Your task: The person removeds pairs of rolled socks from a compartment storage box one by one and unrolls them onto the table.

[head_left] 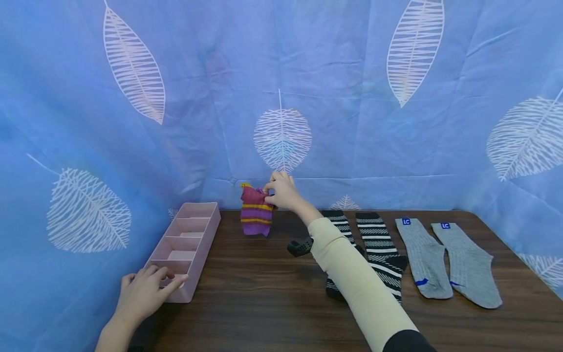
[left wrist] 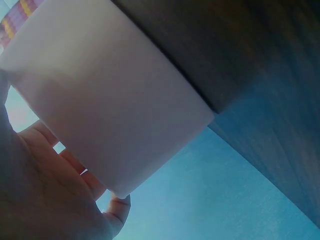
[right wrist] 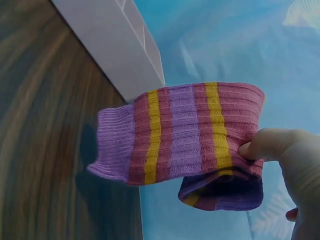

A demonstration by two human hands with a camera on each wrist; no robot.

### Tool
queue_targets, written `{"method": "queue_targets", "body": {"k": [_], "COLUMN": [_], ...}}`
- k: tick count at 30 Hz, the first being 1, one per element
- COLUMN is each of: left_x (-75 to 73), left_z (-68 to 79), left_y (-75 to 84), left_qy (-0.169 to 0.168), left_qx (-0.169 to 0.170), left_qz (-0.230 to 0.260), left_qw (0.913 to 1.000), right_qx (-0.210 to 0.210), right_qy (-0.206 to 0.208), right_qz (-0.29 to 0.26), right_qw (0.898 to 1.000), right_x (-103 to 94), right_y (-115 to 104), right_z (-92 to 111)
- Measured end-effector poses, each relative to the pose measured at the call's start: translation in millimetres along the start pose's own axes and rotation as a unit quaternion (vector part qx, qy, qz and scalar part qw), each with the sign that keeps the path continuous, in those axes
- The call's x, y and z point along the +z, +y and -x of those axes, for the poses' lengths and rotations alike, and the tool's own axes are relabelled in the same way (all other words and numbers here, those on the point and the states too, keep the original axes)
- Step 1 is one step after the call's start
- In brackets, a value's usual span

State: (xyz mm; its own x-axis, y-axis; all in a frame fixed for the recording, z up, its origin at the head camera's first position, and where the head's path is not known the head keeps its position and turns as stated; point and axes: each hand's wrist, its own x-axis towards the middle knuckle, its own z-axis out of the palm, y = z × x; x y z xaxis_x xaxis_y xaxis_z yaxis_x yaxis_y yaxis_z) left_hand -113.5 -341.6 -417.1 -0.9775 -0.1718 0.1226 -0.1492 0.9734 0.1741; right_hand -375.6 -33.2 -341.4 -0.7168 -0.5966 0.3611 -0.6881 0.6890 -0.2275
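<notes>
My right hand [head_left: 283, 190] pinches a folded purple, maroon and yellow striped sock [head_left: 256, 215] between thumb and fingers. The ribbed purple cuff of that sock hangs downward over the back of the table, and in the right wrist view a folded part [right wrist: 222, 192] bulges below the thumb. At the left, my left hand [head_left: 145, 291] grips the near end of a pink divided storage box [head_left: 206, 249], its fingers bent over the rim. Seen from the left wrist, the box's plain end wall [left wrist: 110, 100] hides most of those fingers' tips.
A pair of black-and-white striped socks [head_left: 376, 239] lies flat on the dark wooden table [head_left: 264, 303], partly under the right forearm. Further right lie two grey socks [head_left: 424, 264] with blue marks. A blue leaf-print cloth [head_left: 211, 98] hangs behind the table and along its sides.
</notes>
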Motion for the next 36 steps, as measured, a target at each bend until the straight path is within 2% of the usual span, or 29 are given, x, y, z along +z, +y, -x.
{"method": "queue_targets", "body": {"k": [7,11,17,27,32,36], "left_x": [-1.3,-1.8,-2.1,-0.3,0.3,1.2], "left_z": [-1.2,-2.8,-5.3,-10.7,-12.7,-13.3], "left_y": [1.3,0.2,-2.5,-2.9,-2.8,-3.8], "left_qy": [0.010,0.001,-0.007,-0.029,-0.027,-0.022], "left_qx": [0.006,0.003,-0.003,-0.016,-0.015,-0.010], "left_qz": [0.003,0.000,0.003,0.004,0.005,0.007], "left_qw": [0.9999,1.0000,1.0000,0.9994,0.9995,0.9997], "right_qx": [0.023,0.026,0.008,-0.017,-0.008,0.023], "right_qy": [0.019,0.012,-0.018,-0.066,-0.085,-0.094], "right_qz": [0.036,0.052,0.057,0.033,0.016,0.001], "right_qw": [0.999,0.998,0.998,0.997,0.996,0.995], "right_x": [-15.4,-14.8,5.3,43.6,61.7,69.7], "right_y": [27.2,33.8,28.9,-0.8,-8.8,-10.5], "right_z": [10.8,17.6,27.9,43.9,47.4,48.1]}}
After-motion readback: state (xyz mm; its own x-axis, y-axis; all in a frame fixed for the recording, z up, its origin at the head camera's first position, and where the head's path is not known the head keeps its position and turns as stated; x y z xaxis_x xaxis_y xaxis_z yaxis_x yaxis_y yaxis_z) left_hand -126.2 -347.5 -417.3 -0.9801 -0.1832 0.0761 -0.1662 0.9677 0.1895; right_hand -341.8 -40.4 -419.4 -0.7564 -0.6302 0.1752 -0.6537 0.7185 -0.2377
